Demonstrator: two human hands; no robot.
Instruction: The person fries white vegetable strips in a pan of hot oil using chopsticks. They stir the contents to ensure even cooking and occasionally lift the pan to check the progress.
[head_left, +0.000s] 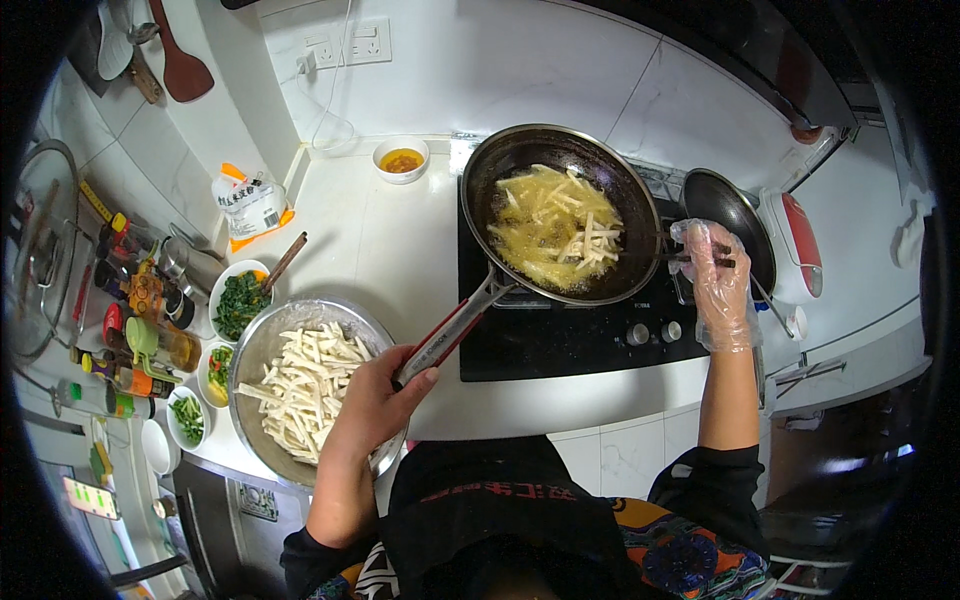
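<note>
My left hand (382, 405) grips the handle of a dark wok (637, 255) on the black gas hob (480, 337). Pale cut strips (592, 241) lie in bubbling yellow oil inside it. My right hand (720, 277), in a clear plastic glove, holds dark chopsticks (660, 257) whose far ends reach over the wok's right side towards the strips. Beside my left hand, a large metal bowl (251, 435) holds many whitish, floury-looking strips (307, 390); part of its rim is hidden behind my hand and forearm.
A second dark pan (720, 210) and a white-and-red appliance (799, 247) stand at the right. Small bowls of leafy greens (240, 304), chopped peppers (219, 371) and green pieces (187, 418), plus seasoning bottles (146, 292), crowd the left. A bowl of orange-yellow liquid (401, 160) sits near the wall.
</note>
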